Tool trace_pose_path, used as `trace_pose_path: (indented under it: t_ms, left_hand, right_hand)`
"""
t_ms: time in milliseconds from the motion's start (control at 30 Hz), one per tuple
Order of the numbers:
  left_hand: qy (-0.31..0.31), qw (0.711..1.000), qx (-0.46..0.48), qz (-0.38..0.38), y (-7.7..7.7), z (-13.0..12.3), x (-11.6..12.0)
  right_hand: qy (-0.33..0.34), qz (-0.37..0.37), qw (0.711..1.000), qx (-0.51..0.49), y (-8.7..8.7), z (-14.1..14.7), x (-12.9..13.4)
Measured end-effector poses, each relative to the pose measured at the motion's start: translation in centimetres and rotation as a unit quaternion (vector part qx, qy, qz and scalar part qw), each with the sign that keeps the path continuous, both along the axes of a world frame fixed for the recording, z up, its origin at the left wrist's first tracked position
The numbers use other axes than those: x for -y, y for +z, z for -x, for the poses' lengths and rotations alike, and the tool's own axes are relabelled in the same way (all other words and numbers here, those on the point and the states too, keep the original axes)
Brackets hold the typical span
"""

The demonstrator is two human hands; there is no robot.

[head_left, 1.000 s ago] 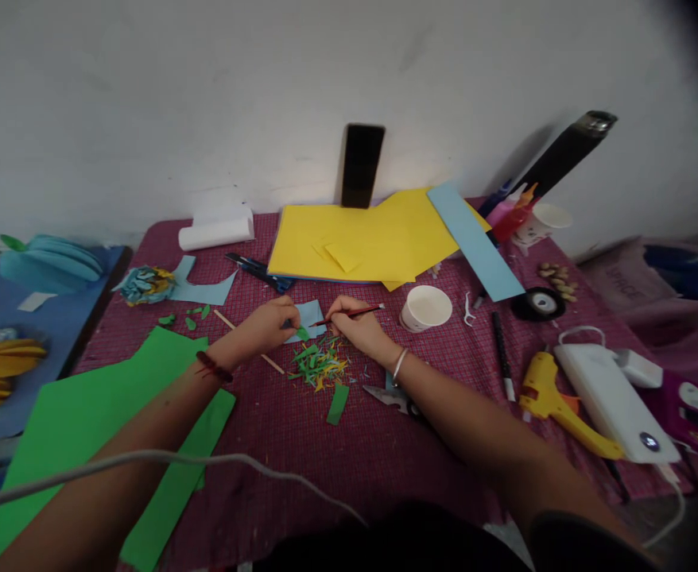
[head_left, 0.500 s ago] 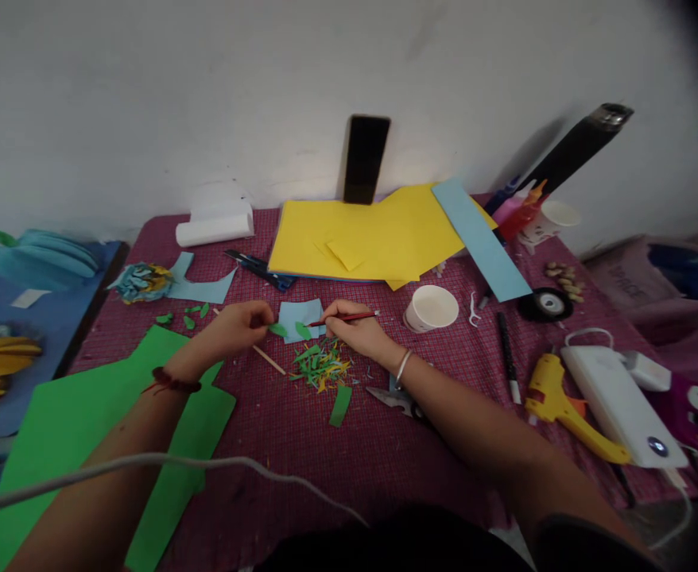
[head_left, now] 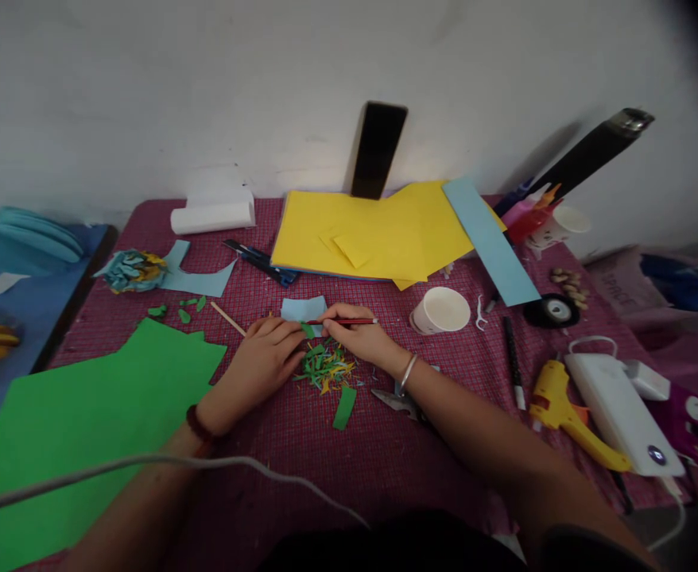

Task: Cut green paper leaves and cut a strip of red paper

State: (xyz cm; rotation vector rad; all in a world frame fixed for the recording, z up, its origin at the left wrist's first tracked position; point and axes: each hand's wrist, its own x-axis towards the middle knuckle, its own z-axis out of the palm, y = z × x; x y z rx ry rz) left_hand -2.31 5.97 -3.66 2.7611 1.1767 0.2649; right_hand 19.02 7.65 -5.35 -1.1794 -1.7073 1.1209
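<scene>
- The table point(head_left: 474, 353) is standing against a pale wall point(head_left: 206, 95), its checked purple cloth showing.
- A green sheet point(head_left: 75, 429) is spreading at the left, partly beneath the left forearm point(head_left: 152, 488).
- The left hand point(head_left: 265, 357) is lying low, back upward, fingers bending close together toward the right; whether they are pinching anything, I cannot tell.
- The right hand point(head_left: 358, 338) is slanting in from the lower right, thumb and fingers narrowly gripping a red pencil point(head_left: 358, 321).
- Paper scraps point(head_left: 325, 365) are lying heaped between the hands.
- A light-blue paper piece point(head_left: 303, 307) is lying just beyond the fingertips.
- The pencil's long axis is running left to right, its tip pointing left.
- A small green leaf point(head_left: 308, 329) is resting by that tip, beside the left fingertips.
</scene>
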Motion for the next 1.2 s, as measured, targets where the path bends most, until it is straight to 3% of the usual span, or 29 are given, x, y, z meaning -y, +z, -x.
trace_pose_path:
  t_ms: [633,867,1100,1200]
  left_hand:
    - [0.006,1.000,0.005,-0.004,-0.37,0.06,-0.14]
    - [0.006,1.000,0.017,-0.005,-0.53,0.13,-0.06]
    - [0.006,1.000,0.014,-0.014,-0.61,0.13,0.06]
    - [0.004,1.000,0.012,-0.014,-0.50,0.09,0.04]
  right_hand:
    - [-0.016,0.047,0.998,-0.030,0.51,-0.46,0.11]
    - [-0.056,0.088,0.988,-0.110,0.62,-0.68,0.03]
    - [-0.020,0.048,0.998,-0.037,0.42,-0.18,0.02]
    - [-0.038,0.030,0.998,-0.028,0.54,-0.03,0.05]
